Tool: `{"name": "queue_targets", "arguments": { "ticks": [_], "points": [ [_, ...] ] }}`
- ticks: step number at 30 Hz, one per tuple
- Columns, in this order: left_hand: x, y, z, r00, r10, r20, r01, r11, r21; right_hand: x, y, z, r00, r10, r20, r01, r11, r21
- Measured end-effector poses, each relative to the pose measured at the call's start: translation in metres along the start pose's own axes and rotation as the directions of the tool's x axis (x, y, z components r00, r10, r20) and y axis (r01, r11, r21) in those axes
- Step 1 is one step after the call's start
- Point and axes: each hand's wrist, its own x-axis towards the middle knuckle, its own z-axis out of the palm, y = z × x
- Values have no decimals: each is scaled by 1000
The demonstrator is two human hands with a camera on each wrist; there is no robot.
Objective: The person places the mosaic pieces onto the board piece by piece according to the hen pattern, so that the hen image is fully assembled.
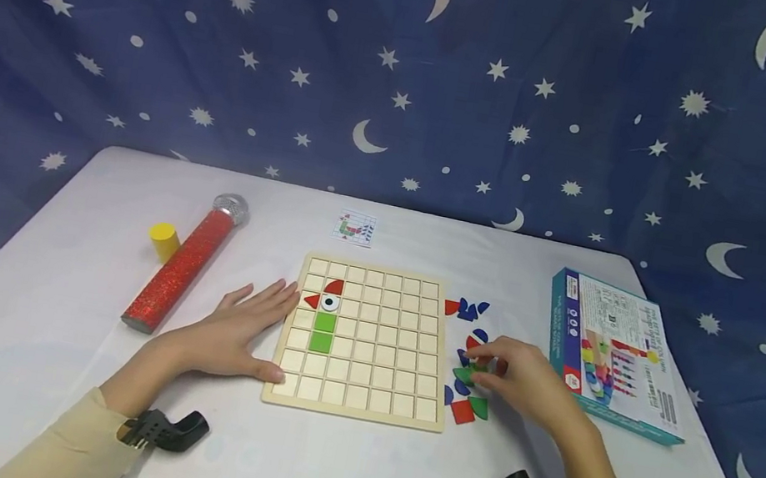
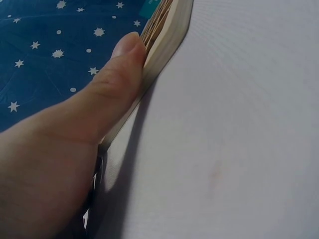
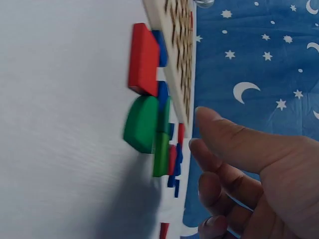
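A wooden grid board [image 1: 371,377] lies on the white table. In its upper left cells sit a red quarter-circle [image 1: 335,288], a red triangle [image 1: 312,301], a white tile with an eye dot [image 1: 330,303] and two green squares [image 1: 321,343]. My left hand [image 1: 225,339] rests along the board's left edge, fingers extended, thumb at the lower left corner. Over loose pieces by the right edge hovers my right hand [image 1: 529,386], fingers loosely bent, nothing between thumb and fingers. Below it lie a red square [image 3: 142,59] and a green quarter-circle [image 3: 141,124].
Blue pieces [image 1: 467,311] lie near the board's upper right. Behind the board is a small pattern card [image 1: 354,227]. A red glittery microphone-like tube [image 1: 184,265] and a yellow cylinder [image 1: 164,240] are at left. To the right lies a printed box [image 1: 622,355].
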Motion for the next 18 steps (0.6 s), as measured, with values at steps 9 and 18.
{"name": "queue_targets", "arguments": {
  "ticks": [9, 18],
  "points": [
    [2, -1, 5, 1000, 3, -5, -3, 1000, -14, -2, 4, 11, 1000, 18, 19, -18, 999, -30],
    [-1, 0, 0, 1000, 4, -7, -4, 1000, 3, 3, 4, 12, 1000, 10, 16, -9, 996, -94]
  ]
}}
